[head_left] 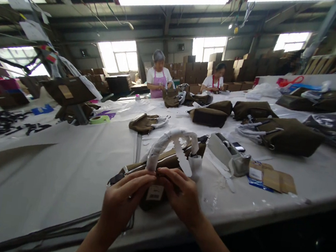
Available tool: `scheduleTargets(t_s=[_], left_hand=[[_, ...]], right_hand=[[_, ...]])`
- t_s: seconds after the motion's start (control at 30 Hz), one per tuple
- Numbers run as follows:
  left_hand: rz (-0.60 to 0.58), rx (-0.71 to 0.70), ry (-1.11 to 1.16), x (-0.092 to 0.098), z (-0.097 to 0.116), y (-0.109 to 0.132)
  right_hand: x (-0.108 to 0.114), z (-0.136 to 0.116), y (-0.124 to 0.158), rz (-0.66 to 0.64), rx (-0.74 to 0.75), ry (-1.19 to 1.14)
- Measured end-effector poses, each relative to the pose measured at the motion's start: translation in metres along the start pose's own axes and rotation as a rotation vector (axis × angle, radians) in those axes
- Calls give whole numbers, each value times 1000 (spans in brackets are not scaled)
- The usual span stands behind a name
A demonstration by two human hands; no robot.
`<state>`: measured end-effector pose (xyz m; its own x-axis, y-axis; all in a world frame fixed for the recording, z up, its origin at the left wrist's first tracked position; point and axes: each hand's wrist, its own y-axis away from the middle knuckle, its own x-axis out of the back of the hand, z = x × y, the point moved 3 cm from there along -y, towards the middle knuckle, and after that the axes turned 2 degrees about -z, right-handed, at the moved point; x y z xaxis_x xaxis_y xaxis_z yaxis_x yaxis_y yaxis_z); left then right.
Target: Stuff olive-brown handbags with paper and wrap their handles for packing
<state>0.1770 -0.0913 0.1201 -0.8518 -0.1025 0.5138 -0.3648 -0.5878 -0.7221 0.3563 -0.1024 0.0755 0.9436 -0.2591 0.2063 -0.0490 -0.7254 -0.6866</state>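
Observation:
An olive-brown handbag (168,157) with a metal zip lies in front of me at the table's near side. Its arched handle (166,137) is wrapped in white padding, and a loose white strip with a notched edge (182,158) hangs from it. My left hand (127,192) and my right hand (182,195) meet at the near foot of the handle. Both are closed, fingertips pinching a small dark part of the bag there; its exact shape is hidden. Just below the fingertips hangs a pale tag with a barcode (155,192).
A grey tape dispenser (228,154), brown paper pieces (280,181) and a phone-like object (238,147) are to the right. Several brown bags (292,135) lie across the table (66,179). Dark straps (60,227) run along the near left. Two people (159,78) work opposite.

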Motion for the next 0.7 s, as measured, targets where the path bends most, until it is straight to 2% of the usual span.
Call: scheduleTargets(t_s=[0.07, 0.17, 0.43, 0.63, 0.7], left_hand=[[33, -60, -55, 0, 0, 0], [82, -77, -94, -1, 0, 0], [1, -20, -89, -14, 2, -6], [-10, 82, -116, -17, -1, -8], [-24, 125, -80, -17, -1, -9]], right_hand=[[1, 0, -1, 14, 53, -2], [0, 2, -2, 40, 51, -9], [-6, 13, -2, 28, 17, 139], [1, 4, -5, 220, 69, 222], [4, 3, -5, 241, 54, 183]])
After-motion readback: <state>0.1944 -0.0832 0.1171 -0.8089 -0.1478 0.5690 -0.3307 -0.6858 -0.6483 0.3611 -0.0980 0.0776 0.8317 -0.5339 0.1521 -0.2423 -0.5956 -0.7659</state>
